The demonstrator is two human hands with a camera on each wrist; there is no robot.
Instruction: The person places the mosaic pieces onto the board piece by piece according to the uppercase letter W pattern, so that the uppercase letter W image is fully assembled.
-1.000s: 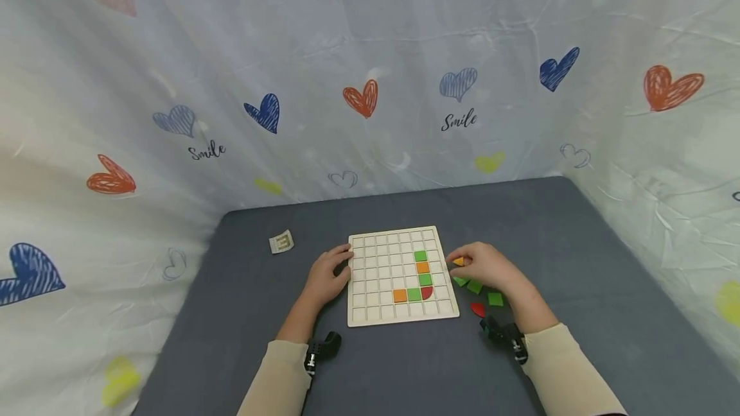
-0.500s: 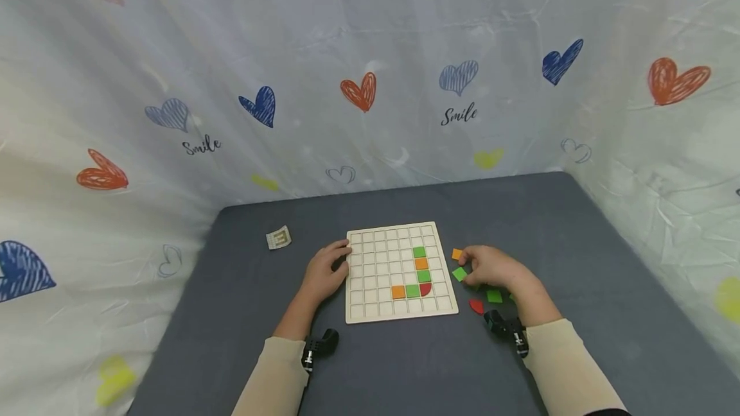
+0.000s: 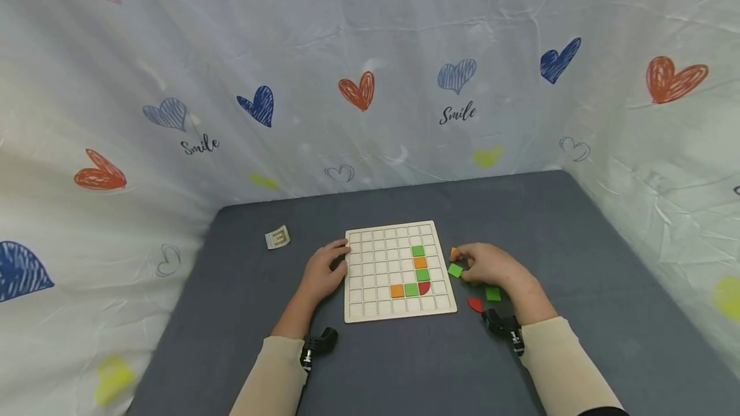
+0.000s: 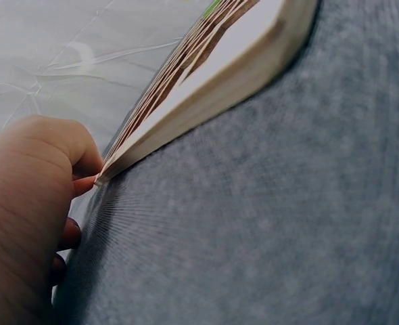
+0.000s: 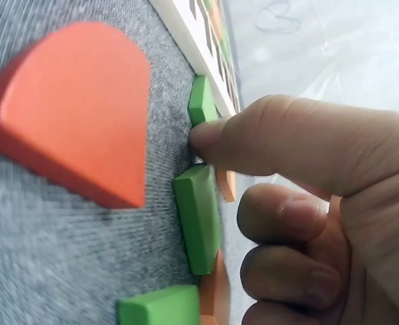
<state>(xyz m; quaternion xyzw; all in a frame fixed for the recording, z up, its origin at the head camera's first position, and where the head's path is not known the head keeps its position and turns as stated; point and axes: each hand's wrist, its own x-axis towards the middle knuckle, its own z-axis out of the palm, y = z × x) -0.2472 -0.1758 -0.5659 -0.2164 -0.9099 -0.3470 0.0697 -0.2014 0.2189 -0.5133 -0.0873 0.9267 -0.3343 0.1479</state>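
A pale wooden grid board (image 3: pixel 376 255) lies flat on the table, with green, orange and red tiles set in some of its squares. My left hand (image 3: pixel 320 273) rests at the board's left edge, its fingertips touching the rim; the left wrist view shows them against the board's edge (image 4: pixel 206 112). Beside the board's right edge, my right hand (image 3: pixel 491 266) holds a green square tile (image 3: pixel 455 270) between thumb and index finger. Seen from the right wrist, the thumb (image 5: pixel 209 139) meets that tile's end, while the index finger is mostly hidden. An orange tile (image 3: pixel 453 251) is partly covered by the fingers.
Near my right wrist lie a red rounded tile (image 3: pixel 475 304) and another green tile (image 3: pixel 493 294); more pieces are partly under the hand. A small printed paper (image 3: pixel 277 237) sits at the table's left. Behind the dark table (image 3: pixel 370 364) hangs a white curtain with hearts.
My right hand has let go of an orange piece beside the board and moved onto a green tile, which has shifted slightly left. The left hand stays at the board's edge.
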